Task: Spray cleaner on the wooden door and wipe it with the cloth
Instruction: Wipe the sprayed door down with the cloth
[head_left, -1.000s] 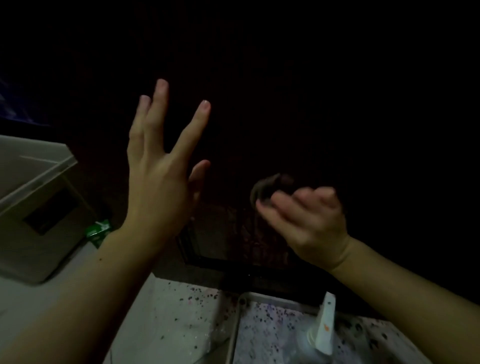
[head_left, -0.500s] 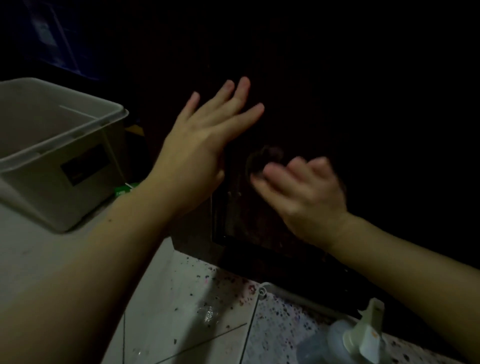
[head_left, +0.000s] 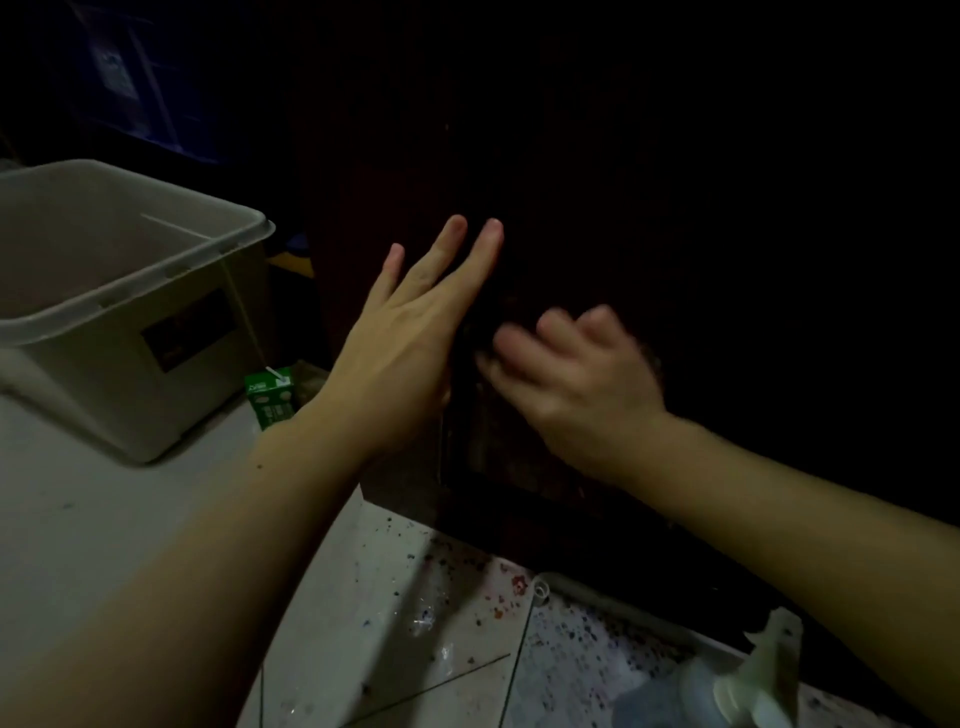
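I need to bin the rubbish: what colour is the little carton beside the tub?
Green with white print, on the carton in the head view.

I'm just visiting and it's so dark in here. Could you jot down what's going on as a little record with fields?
Left hand: fingers straight, laid flat against the wooden door
Right hand: blurred, fingers curled over a dark cloth at the door
Spray bottle: on the speckled floor, lower right, untouched
Plastic bin: left of the door
Green carton: beside the bin
Light: very dim, door detail hard to make out
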